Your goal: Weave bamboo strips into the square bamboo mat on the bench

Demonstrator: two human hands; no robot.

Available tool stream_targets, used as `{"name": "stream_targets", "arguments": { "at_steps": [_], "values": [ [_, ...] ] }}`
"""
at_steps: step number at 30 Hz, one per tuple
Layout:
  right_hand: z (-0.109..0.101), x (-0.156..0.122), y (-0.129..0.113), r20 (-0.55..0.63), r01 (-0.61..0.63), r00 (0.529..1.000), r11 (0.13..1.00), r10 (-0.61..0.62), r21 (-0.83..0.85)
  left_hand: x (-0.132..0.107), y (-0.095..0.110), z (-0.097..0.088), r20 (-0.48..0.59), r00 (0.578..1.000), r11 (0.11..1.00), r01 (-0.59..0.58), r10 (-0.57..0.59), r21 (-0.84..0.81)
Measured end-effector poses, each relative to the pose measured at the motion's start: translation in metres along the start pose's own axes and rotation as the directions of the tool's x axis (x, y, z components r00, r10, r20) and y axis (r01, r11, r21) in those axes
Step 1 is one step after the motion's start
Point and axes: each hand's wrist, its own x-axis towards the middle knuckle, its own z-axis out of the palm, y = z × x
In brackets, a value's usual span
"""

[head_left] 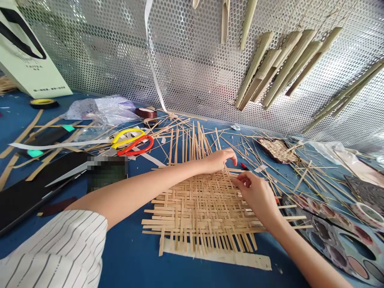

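A woven bamboo mat (198,200) lies on the blue table in front of me, its loose strip ends sticking out on all sides. My left hand (220,160) reaches across its far part, fingers bent and somewhat apart, with no strip visible in them. Near the mat's far right corner, my right hand (258,194) has thumb and forefinger closed at the end of a thin bamboo strip (235,171); the exact grip is partly hidden. Under the near edge sits a pale flat bamboo slat (240,259). Upright strips (195,140) fan out beyond my left hand.
Left of the mat are scissors (132,143) with yellow and red handles, a dark pixelated item (108,174), and tape (44,104). A paint palette (339,240) stands at right. Scattered strips (315,180) surround the work. Behind rises a perforated metal panel (192,72) with hanging bamboo pieces.
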Motion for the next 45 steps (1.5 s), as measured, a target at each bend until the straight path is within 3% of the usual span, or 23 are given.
{"name": "stream_targets", "arguments": {
  "at_steps": [2, 4, 9, 12, 17, 26, 32, 45],
  "values": [
    [-0.003, 0.003, 0.003, -0.109, 0.143, 0.982, 0.985, -0.153, -0.094, 0.001, -0.002, -0.008, -0.019, 1.0, 1.0, 0.014, -0.014, 0.01],
    [-0.005, 0.007, 0.008, -0.161, 0.268, 0.943, 0.951, -0.292, -0.152, 0.002, -0.004, -0.016, 0.032, 0.999, 0.999, 0.028, -0.029, 0.027],
    [0.002, 0.016, 0.017, -0.027, 0.407, 0.911, 0.906, -0.412, -0.116, 0.003, -0.001, -0.026, 0.232, 0.97, 0.997, 0.076, -0.079, 0.022],
    [0.007, 0.019, 0.018, 0.048, 0.429, 0.903, 0.902, -0.427, -0.051, 0.003, 0.005, -0.033, 0.322, 0.94, 0.993, 0.104, -0.116, 0.055],
    [0.01, 0.02, 0.017, 0.043, 0.421, 0.907, 0.905, -0.419, -0.062, 0.003, 0.008, -0.039, 0.408, 0.908, 0.991, 0.045, -0.093, 0.126],
    [0.012, 0.02, 0.017, 0.024, 0.418, 0.909, 0.906, -0.417, -0.061, 0.002, 0.012, -0.037, 0.39, 0.916, 0.984, 0.029, -0.097, 0.176],
    [0.019, 0.021, 0.021, 0.06, 0.446, 0.895, 0.893, -0.442, -0.056, 0.001, 0.014, -0.035, 0.312, 0.932, 0.954, 0.095, -0.186, 0.285],
    [0.014, 0.022, 0.016, 0.06, 0.429, 0.902, 0.903, -0.428, -0.003, 0.002, 0.011, -0.033, 0.359, 0.904, 0.951, 0.131, -0.23, 0.28]
  ]
}}
